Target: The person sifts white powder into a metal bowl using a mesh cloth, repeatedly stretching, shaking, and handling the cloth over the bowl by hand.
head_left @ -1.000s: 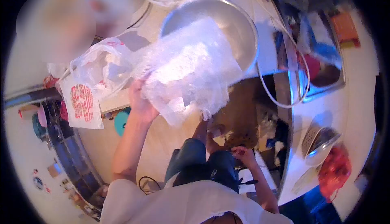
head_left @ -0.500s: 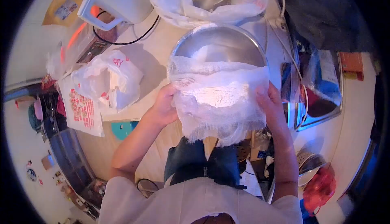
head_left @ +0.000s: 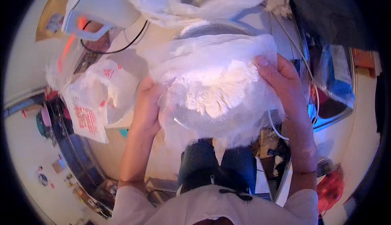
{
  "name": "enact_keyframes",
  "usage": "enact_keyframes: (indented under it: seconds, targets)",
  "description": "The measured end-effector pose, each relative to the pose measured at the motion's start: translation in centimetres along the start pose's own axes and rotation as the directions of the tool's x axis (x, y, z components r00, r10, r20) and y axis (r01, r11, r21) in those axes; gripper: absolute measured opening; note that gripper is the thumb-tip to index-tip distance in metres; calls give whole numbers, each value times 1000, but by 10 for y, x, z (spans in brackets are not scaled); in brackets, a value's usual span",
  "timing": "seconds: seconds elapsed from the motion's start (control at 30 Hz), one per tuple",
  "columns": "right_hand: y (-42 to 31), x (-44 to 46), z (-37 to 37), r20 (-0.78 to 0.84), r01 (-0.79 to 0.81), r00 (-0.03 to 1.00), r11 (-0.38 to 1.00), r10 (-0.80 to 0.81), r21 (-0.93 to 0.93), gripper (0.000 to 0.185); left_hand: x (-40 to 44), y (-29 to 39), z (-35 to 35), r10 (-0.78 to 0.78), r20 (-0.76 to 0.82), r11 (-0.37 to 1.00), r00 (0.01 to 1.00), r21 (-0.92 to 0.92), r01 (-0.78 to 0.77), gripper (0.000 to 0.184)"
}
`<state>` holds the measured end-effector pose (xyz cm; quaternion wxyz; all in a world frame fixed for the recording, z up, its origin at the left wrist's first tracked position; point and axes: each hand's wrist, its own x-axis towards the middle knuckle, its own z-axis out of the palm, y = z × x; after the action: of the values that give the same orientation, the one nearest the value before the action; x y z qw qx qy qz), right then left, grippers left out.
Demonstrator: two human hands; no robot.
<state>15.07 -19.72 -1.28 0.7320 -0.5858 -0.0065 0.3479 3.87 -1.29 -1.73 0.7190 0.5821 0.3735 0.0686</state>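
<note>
A white gauze cloth (head_left: 183, 56) is spread between my two hands, with a lumpy, pale, dough-like mass (head_left: 220, 92) on its middle. My left hand (head_left: 148, 102) is closed on the cloth's left edge. On the right side my right hand (head_left: 277, 76) grips the cloth, thumb on top close to the pale mass. Beneath the cloth is a metal bowl (head_left: 211, 28); its far rim shows, and the rest is covered. The cloth's frayed near edge hangs toward my legs.
Behind the bowl sits a white plastic bag (head_left: 159, 1) around a metal container. A white kettle (head_left: 104, 5) with a black cord stands back left. Left is a bag with red print (head_left: 87, 121). A white cable (head_left: 299, 49) runs past a sink (head_left: 332, 113) at the right.
My right hand, low near my legs a second ago, now holds the cloth. Since half a second ago the cloth has spread wider and covers more of the bowl.
</note>
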Motion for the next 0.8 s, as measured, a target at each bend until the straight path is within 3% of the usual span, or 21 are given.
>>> enact_keyframes:
  seconds: [0.03, 0.1, 0.2, 0.27, 0.3, 0.33, 0.37, 0.4, 0.47, 0.5, 0.57, 0.6, 0.63, 0.67, 0.7, 0.73, 0.8]
  targets:
    - [-4, 1, 1, -39, 24, 999, 1000, -24, 5, 25, 6, 1, 2, -4, -31, 999, 1000, 49, 5, 22]
    - [-10, -6, 0, -125, 33, 992, 999, -29, 26, 24, 4, 8, 4, 146, 53, 971, 988, 184, -154, 23]
    - [13, 7, -21, 19, 259, 965, 951, -260, -169, 19, 18, 1, -13, 495, 228, 745, 839, 385, -544, 26]
    - [14, 3, -25, 92, 454, 887, 819, -452, -351, 23, 27, -10, -15, 579, 279, 658, 766, 395, -641, 28]
    - [6, -2, -25, 145, 545, 827, 710, -543, -446, 27, 28, -10, -11, 547, 252, 710, 798, 366, -602, 28]
    - [-5, -4, -28, 159, 347, 935, 907, -316, -240, 29, 28, -7, -8, 516, 221, 757, 827, 334, -562, 29]
    - [-21, 0, -33, 230, 90, 970, 995, -80, -33, 32, 28, -2, -4, 486, 190, 799, 853, 299, -522, 29]
    - [-36, 3, -39, 346, -199, 928, 969, 138, 147, 35, 27, 3, 0, 452, 159, 838, 878, 261, -479, 30]
    - [-53, -6, -25, 215, -349, 925, 924, 312, 160, 37, 15, 16, 12, 391, 122, 911, 912, 91, -403, 30]
    - [-59, -18, 5, -68, -246, 967, 969, 245, 1, 35, 3, 24, 25, 362, 114, 932, 925, -35, -360, 30]
    - [-55, -21, 12, -128, -145, 983, 982, 130, -117, 32, -4, 29, 26, 308, 119, 943, 944, -169, -286, 30]
    - [-45, -8, -12, 76, -126, 989, 991, 129, -45, 30, 3, 29, 24, 281, 131, 950, 951, -175, -257, 30]
    - [-43, -6, -16, 162, -119, 980, 993, 114, 25, 29, 7, 29, 22, 251, 144, 958, 957, -181, -224, 31]
    - [-40, -3, -21, 246, -124, 964, 988, 97, 96, 28, 4, 33, 24, 305, 60, 952, 951, -10, -305, 31]
    - [-36, -1, -22, 256, -105, 964, 990, 79, 91, 27, 0, 37, 27, 356, -25, 922, 934, 172, -346, 30]
    - [-31, 0, -21, 222, -57, 974, 997, 42, 58, 27, -4, 43, 27, 299, 14, 953, 954, 37, -300, 31]
    - [-24, 6, -26, 178, 30, 984, 999, -28, -11, 27, 16, 37, 7, 338, 234, 889, 912, 238, -391, 31]
